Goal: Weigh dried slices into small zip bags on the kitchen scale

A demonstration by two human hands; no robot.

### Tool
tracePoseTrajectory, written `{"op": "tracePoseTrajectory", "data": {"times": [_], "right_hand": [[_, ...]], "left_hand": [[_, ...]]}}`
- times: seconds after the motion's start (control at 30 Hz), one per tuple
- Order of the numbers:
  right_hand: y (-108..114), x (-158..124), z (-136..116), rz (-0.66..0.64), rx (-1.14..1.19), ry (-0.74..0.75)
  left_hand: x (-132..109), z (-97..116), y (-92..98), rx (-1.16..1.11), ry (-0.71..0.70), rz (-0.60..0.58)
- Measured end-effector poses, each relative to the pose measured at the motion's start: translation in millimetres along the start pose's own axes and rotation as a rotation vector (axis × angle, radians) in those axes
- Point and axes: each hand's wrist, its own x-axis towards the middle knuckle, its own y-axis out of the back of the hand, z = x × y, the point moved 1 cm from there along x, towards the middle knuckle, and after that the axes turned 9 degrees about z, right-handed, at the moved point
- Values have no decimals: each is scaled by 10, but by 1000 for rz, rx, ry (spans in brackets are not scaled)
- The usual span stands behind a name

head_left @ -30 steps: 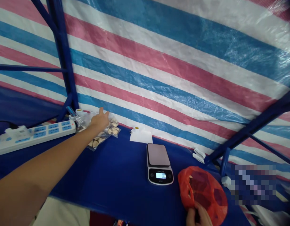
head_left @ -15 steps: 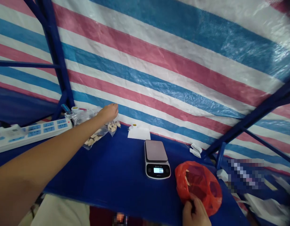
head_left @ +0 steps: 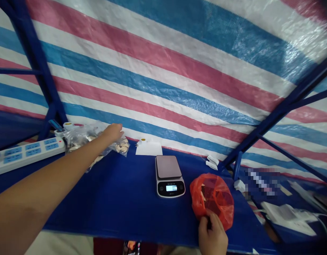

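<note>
My left hand [head_left: 114,132] reaches to the back left, its fingers curled at the top of a small clear plastic bag [head_left: 122,146] of pale, flat pieces. The fingertips are partly hidden. More clear bags [head_left: 78,137] with similar pieces lie beneath and beside my left forearm. My right hand [head_left: 213,233] pinches the near rim of a red plastic bag [head_left: 197,198], which stands with its mouth open and some pale pieces inside. Between the hands sits a kitchen scale [head_left: 168,168] with nothing on its plate and a lit display that looks like 0.0.
A white power strip [head_left: 33,152] lies at the left. White paper [head_left: 150,148] is behind the scale, and a folded white wrapper [head_left: 212,162] farther right. Blue metal posts [head_left: 43,71] and a striped tarp [head_left: 152,78] rise behind the table [head_left: 112,202].
The view has swung slightly right, so everything sits farther left. My left hand has come slightly lower over the small bag. My right hand keeps its pinch on the red bag's rim.
</note>
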Motion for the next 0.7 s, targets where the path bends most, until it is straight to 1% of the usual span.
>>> {"op": "tracePoseTrajectory", "data": {"times": [0.13,0.2,0.3,0.37,0.53,0.7], "right_hand": [[9,-6,5,-8,9,-7],[11,-8,1,6,5,2],[12,-5,-4,11,1,14],[17,0,-5,-2,10,15],[52,21,-25,-33,22,-19],[77,38,-59,-34,47,-32]], "left_hand": [[-10,-63,-62,-93,210,-6],[-19,-89,-105,-166,266,-15],[-21,-105,-135,-214,250,4],[-22,-109,-120,-231,236,22],[-37,-93,27,-295,135,109],[-55,12,167,-356,-11,233]]}}
